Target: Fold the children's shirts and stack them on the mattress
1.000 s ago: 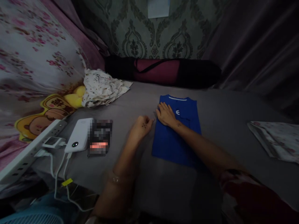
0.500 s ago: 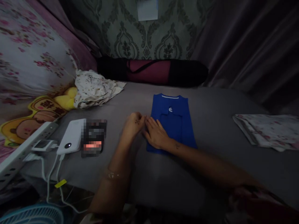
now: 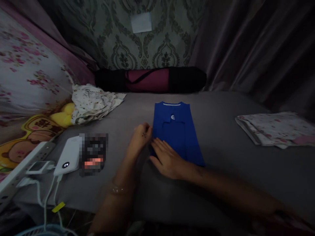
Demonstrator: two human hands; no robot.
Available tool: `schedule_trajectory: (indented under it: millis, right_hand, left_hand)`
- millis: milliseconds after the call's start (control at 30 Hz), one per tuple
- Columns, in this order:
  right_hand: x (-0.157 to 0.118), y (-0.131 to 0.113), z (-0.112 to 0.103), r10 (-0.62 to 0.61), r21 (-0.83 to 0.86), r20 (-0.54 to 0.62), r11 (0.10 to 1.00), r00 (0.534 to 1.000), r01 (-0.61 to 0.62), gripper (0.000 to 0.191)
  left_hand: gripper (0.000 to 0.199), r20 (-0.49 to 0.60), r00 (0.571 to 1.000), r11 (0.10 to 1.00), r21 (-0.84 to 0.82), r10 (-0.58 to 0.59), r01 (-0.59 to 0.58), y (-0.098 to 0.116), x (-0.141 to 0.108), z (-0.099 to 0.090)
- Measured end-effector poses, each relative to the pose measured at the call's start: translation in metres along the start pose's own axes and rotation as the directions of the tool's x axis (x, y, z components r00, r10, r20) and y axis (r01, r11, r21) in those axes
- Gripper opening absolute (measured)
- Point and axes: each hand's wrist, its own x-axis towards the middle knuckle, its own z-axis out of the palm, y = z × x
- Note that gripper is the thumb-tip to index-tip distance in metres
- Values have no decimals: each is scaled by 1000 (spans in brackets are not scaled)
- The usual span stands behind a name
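A blue shirt [image 3: 175, 137], folded into a neat rectangle with a small white mark and a pale neckline strip, lies flat on the grey bed sheet. At its left edge, my left hand [image 3: 141, 136] is closed, its curled fingers pinching the side of the cloth; the fingertips are partly hidden. My right hand [image 3: 167, 159] lies palm down with fingers stretched out over the shirt's lower left part, its thumb pointing left and away from the fingers.
To the left are a white power bank [image 3: 67, 155], a blurred-out dark object [image 3: 93, 154], a power strip [image 3: 24, 167] with cables, and crumpled white cloth [image 3: 94, 103]. A long black-and-pink bag [image 3: 147, 80] lies along the wall. Folded floral fabric [image 3: 275, 127] rests at right.
My right hand has slid down along the shirt's left side toward its lower edge. My left hand stays by the left edge. The whole view has shifted slightly.
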Motion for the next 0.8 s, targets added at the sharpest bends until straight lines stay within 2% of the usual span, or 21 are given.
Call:
schedule_trajectory:
  millis: [100, 167, 267, 367, 467, 633, 800]
  right_hand:
    - [-20, 28, -15, 112, -116, -134, 985, 985, -128, 63]
    - [-32, 51, -20, 219, -191, -211, 947, 953, -260, 64]
    - [-43, 78, -19, 339, -251, -218, 887, 915, -388, 70]
    - [-46, 88, -13, 361, -278, -201, 870, 911, -406, 75]
    - [-45, 88, -10, 351, -280, -220, 871, 910, -404, 75]
    - [-47, 81, -13, 368, -245, -201, 878, 908, -410, 74]
    - [-72, 65, -12, 309, -226, -142, 915, 940, -335, 74]
  left_hand:
    - [33, 70, 985, 985, 59, 160, -164, 11, -1, 21]
    - [45, 96, 969, 961, 135, 229, -241, 20, -4, 40]
    - [70, 143, 963, 929, 266, 227, -258, 30, -13, 67]
    - [79, 169, 960, 902, 337, 224, -269, 32, -21, 81]
    - [79, 172, 955, 884, 367, 240, -289, 30, -23, 84]
    - [78, 199, 958, 888, 373, 206, -268, 31, -19, 80]
    - [78, 300, 918, 903, 264, 258, -340, 27, -36, 68]
